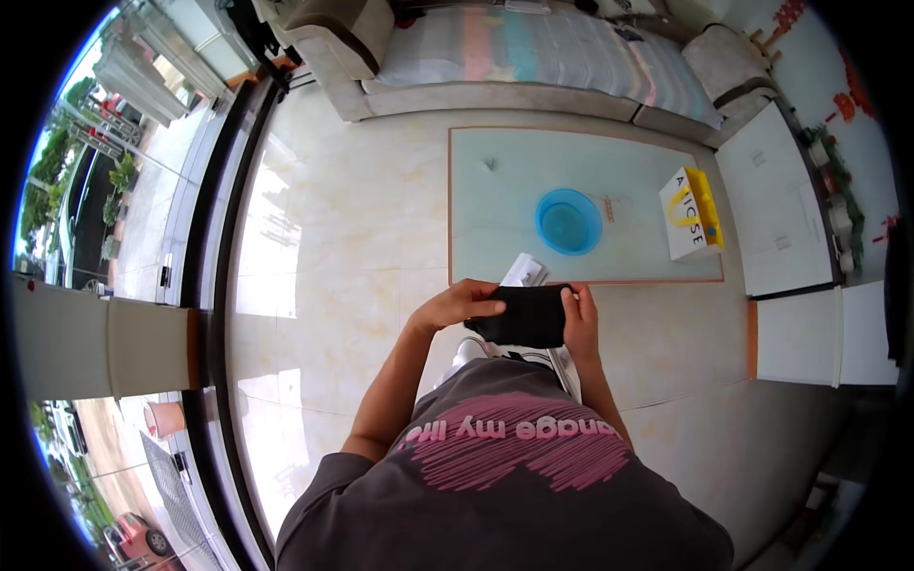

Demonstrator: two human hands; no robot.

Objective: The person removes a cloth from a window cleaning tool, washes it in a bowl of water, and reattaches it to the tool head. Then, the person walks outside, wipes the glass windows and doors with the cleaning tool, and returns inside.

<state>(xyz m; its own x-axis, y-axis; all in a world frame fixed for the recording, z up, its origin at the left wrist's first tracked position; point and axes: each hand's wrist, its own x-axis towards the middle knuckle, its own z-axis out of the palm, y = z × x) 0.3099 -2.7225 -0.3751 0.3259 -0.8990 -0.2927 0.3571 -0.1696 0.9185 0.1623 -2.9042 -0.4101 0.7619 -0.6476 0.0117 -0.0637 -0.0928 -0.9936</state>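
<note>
A black cloth-like item is stretched flat between my two hands, in front of my body. My left hand grips its left edge, with the thumb lying on top. At the right edge my right hand pinches it, thumb on the near face. Just beyond it, a white object lies at the near edge of the glass-topped table, partly hidden by the black item. A blue basin stands on the table farther back.
On the table's right side is a white and yellow bag. Behind the table stands a sofa with a striped cover. White cabinets are at the right, and a glass door frame runs along the left.
</note>
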